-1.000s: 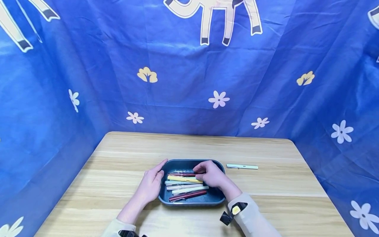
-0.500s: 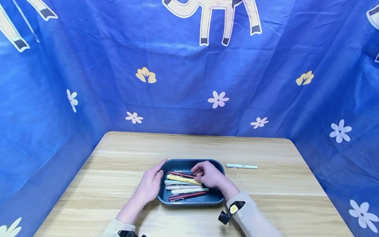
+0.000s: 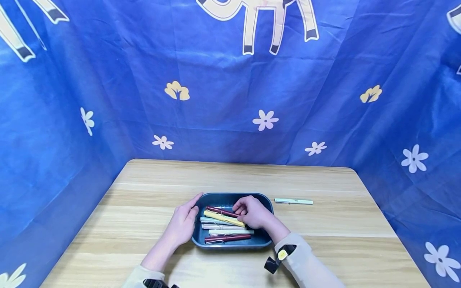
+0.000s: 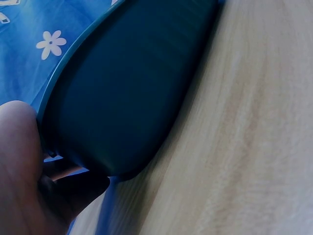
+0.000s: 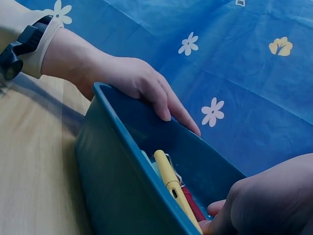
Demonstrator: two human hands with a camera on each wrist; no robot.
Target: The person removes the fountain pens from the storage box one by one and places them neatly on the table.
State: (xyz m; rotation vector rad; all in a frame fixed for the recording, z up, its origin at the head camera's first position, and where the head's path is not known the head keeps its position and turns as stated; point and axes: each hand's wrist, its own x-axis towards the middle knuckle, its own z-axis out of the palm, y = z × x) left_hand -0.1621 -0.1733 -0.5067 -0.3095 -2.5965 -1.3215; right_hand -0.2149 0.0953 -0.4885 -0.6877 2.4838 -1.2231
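Observation:
A dark blue bin (image 3: 230, 246) stands on the table with several pens lying in it. My left hand (image 3: 183, 224) holds the bin's left end, the thumb at the rim and fingers along the outer wall. Inside the bin, my right hand (image 3: 255, 212) has its fingers curled at the right end of a dark red pen (image 3: 216, 210), which it pinches. A yellow pen (image 3: 223, 218) lies against that pen, its right end by my thumb. Nearer me are light blue (image 3: 212, 221), pale pink (image 3: 219, 227) and pale green pens (image 3: 230, 232), and another dark red pen (image 3: 227, 239).
A pale mint pen (image 3: 293, 201) lies on the wooden table (image 3: 324, 256), right of the bin. A blue cloth (image 3: 223, 100) with white flowers surrounds the table at the back and sides.
The far dark red pen and the yellow pen have turned, so their left ends sit farther back. My right fingers have shifted slightly left; my left hand stays on the bin.

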